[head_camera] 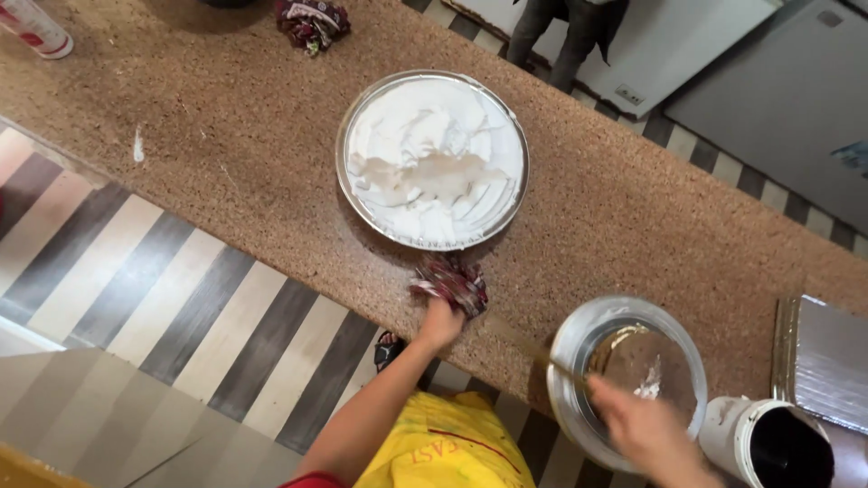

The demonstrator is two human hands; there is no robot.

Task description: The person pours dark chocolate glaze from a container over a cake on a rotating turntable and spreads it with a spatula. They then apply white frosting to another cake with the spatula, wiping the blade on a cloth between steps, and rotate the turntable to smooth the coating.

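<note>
My left hand point(440, 323) grips a crumpled dark red patterned cloth point(450, 282) on the speckled brown counter point(226, 136), just below a round metal tray point(362, 117) filled with white batter or dough. My right hand point(644, 432), blurred, holds a thin stick or utensil point(524, 348) over a round metal bowl point(579, 339) at the counter's near edge; the bowl has white residue inside.
A white cup with a dark inside point(768, 443) stands right of the bowl, beside a flat metal sheet point(827, 357). A second crumpled cloth point(312, 22) and a white bottle point(36, 27) lie at the far side. Another person's legs point(556, 36) stand beyond the counter. Striped floor point(136, 280) below.
</note>
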